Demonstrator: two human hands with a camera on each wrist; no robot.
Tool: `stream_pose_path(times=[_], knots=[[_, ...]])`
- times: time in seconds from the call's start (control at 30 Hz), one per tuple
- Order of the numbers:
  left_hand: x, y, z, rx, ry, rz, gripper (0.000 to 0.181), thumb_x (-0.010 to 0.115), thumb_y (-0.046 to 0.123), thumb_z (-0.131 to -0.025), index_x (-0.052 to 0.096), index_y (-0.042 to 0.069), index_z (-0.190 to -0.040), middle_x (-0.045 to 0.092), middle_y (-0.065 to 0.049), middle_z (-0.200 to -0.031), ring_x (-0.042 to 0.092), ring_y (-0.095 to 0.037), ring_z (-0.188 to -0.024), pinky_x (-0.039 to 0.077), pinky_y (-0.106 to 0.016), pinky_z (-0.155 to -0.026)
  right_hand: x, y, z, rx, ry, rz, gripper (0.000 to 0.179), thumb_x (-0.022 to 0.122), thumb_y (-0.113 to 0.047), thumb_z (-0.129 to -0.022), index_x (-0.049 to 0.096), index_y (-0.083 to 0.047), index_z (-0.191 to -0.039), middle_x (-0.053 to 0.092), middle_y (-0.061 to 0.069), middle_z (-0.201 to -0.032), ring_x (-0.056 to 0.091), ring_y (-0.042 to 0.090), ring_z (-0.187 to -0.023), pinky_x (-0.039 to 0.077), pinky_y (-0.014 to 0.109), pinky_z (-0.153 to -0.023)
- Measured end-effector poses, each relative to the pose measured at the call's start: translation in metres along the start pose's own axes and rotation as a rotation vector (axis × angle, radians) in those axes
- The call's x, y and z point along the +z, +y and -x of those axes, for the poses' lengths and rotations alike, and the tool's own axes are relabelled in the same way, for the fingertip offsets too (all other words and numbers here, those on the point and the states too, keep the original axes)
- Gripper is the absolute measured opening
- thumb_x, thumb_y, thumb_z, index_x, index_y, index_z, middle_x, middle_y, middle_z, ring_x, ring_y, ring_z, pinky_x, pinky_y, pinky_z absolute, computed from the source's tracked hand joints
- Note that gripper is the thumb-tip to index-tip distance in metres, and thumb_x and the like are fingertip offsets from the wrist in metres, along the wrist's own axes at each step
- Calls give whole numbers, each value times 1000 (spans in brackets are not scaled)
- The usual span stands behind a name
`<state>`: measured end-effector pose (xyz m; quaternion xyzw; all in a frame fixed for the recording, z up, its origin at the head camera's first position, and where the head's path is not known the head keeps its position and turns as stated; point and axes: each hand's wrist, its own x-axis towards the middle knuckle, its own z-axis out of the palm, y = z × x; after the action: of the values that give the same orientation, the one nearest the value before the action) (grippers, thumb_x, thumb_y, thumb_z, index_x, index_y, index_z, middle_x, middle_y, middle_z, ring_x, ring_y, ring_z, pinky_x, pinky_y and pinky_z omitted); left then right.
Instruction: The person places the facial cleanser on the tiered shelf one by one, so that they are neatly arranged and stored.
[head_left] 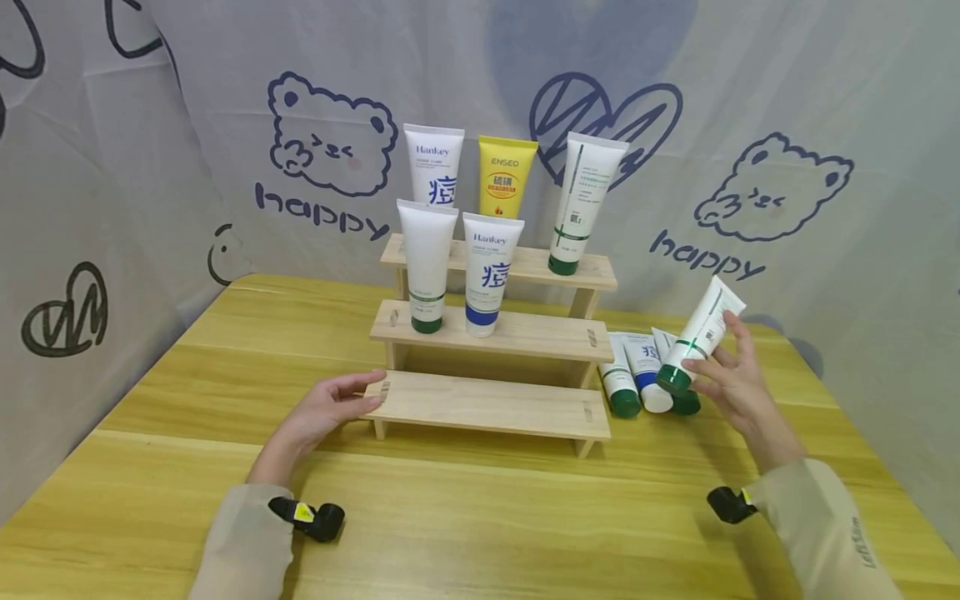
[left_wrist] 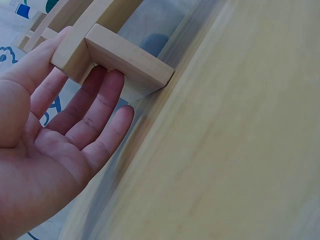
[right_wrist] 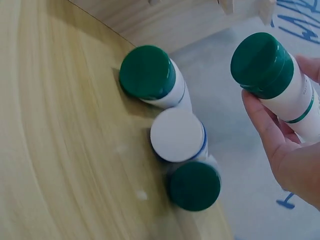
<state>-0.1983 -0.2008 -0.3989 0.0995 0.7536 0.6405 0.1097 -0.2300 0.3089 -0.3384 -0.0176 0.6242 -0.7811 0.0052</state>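
Observation:
My right hand (head_left: 738,383) holds a white tube with a green cap (head_left: 701,337), tilted cap-down, above the tabletop. Below it lie white tubes: one with a green cap (right_wrist: 147,73), one with a white cap (right_wrist: 177,135) and another with a green cap (right_wrist: 195,185). My left hand (head_left: 327,408) grips the left end of the lowest step of a three-tier wooden display stand (head_left: 487,403), its fingertips reaching under the board beside the leg (left_wrist: 130,57). On the middle step stand a green-capped tube (head_left: 427,267) and a blue-banded Hankey tube (head_left: 491,275).
On the top step stand another Hankey tube (head_left: 433,162), a yellow ENSEO tube (head_left: 506,175) and a white tube with a green cap (head_left: 585,200). A printed cloth (head_left: 465,50) hangs behind the wooden table (head_left: 480,517).

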Motion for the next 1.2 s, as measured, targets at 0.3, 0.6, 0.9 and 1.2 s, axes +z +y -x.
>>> stream_pose_path(times=[0.3,0.6,0.9,1.2], knots=[[0,-2,-1,7,-5,5,52,61,19,-86,44,-4,-129,44,-20,-126,49,-14,-94,45,-25,-77,19,1,0,-109,-66,-64,79,49,17,-82,19,-31,-137,32,11,-120,54,17,-92,50,34,-66],[0,-2,-1,-2,3,6,52,62,19,-85,44,-4,-129,46,-19,-124,50,-14,-92,45,-25,-76,45,-7,2,-166,-65,-49,79,50,16,-81,19,-29,-138,34,8,-121,50,18,-95,50,30,-64],[0,-1,-1,-4,-7,12,53,61,20,-86,42,-4,-130,44,-21,-126,50,-14,-95,44,-25,-78,68,-10,2,-252,-65,-80,79,48,21,-80,22,-28,-137,38,10,-119,55,19,-92,51,28,-62],[-1,-1,-1,-18,-7,16,54,61,20,-86,42,-3,-131,45,-20,-125,51,-13,-96,44,-24,-79,89,-13,-1,-332,-99,-64,79,47,24,-78,23,-24,-136,39,14,-117,56,21,-91,51,29,-64]])
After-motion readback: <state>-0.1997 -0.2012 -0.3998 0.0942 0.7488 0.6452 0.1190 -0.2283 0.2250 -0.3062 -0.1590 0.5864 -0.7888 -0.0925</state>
